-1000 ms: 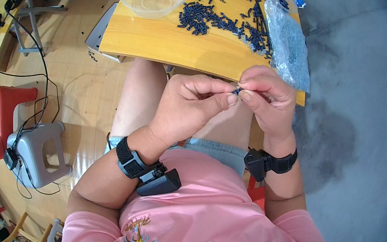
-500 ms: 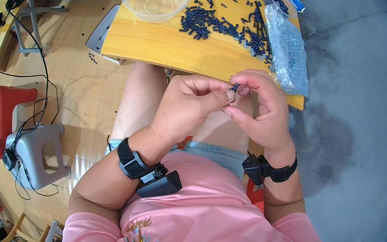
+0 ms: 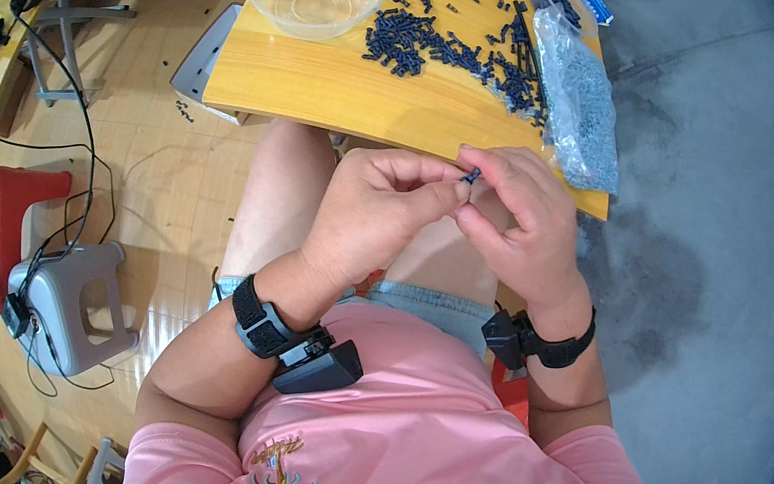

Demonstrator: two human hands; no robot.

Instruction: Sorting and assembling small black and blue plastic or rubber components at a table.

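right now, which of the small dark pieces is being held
The piece pinched by the left hand, with the right hand close beside it; most other pieces lie on the table.

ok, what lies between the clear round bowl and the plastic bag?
Head view: a scatter of small dark parts on the yellow tabletop, with a thin, dark rod-like piece close to the bag.

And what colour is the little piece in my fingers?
Dark navy, nearly black; the piece shows in the head view.
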